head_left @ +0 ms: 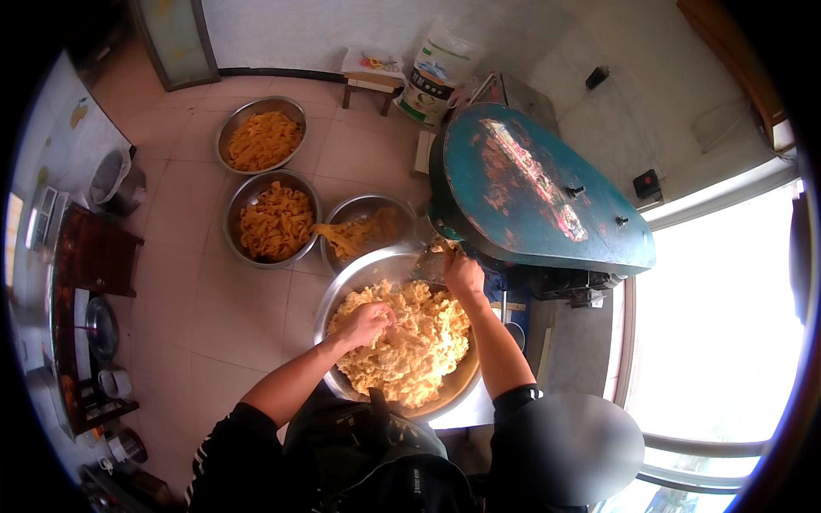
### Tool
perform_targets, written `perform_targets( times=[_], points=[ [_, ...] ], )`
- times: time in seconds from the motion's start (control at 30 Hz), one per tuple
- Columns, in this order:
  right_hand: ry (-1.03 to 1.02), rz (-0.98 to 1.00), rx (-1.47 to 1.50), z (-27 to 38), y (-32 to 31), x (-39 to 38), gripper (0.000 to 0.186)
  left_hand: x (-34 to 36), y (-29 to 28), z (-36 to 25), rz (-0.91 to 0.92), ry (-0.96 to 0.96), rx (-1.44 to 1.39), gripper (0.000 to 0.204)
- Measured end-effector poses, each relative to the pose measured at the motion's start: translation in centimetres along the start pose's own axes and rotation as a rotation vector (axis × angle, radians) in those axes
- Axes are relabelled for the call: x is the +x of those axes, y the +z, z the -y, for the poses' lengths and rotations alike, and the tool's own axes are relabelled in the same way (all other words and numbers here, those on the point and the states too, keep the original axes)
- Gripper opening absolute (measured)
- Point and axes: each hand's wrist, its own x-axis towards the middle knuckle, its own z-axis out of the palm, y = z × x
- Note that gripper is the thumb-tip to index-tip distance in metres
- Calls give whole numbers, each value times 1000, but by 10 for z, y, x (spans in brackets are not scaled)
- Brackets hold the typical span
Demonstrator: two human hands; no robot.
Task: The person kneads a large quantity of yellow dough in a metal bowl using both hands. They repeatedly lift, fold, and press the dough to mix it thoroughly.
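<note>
A large metal basin (329, 295) in front of me is heaped with crumbly yellow dough (419, 342). My left hand (368, 324) rests in the left part of the heap, its fingers curled into the dough. At the basin's far right rim, beside the green machine (513, 188), is my right hand (464, 274). Its fingers are closed, but the hand itself hides what they grip. Just left of those fingers shows a dark flat piece (430, 268); whether it is held or belongs to the machine is unclear. A bit of dough lies by the right fingertips.
Beyond the basin, a metal bowl (327, 248) holds some wide yellow strips. Two more bowls (229, 235) on the tiled floor (214, 316) are full of such strips. A white sack (436, 77) and a low stool (373, 81) stand by the wall. Wooden furniture (98, 252) lines the left.
</note>
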Motion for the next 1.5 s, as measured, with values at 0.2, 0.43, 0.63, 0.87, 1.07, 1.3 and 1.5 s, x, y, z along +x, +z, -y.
perform_targets(
  times=[0.2, 0.43, 0.63, 0.87, 1.07, 1.3, 1.5],
  points=[
    [-116, -39, -7, -9, 12, -7, 48, -3, -8, 30, -40, 51, -36, 13],
    [-133, -115, 10, -3, 20, -13, 43, -1, -17, 1, -98, -37, 69, 20],
    [-13, -60, -5, 0, 22, 5, 42, -2, -10, 0, 13, 48, -167, 40],
    [-8, -55, -13, -21, 26, 17, 43, 1, -16, -7, 130, -68, -357, 69],
    [-178, -93, 106, 11, 9, -18, 50, 10, -11, -16, 33, -10, -227, 72],
    [27, -50, 76, -27, 21, -2, 45, 109, 37, -42, -62, 298, 354, 61],
    [-32, -95, 201, -47, -11, -39, 36, 197, 62, -16, -289, 485, 883, 63]
  ],
)
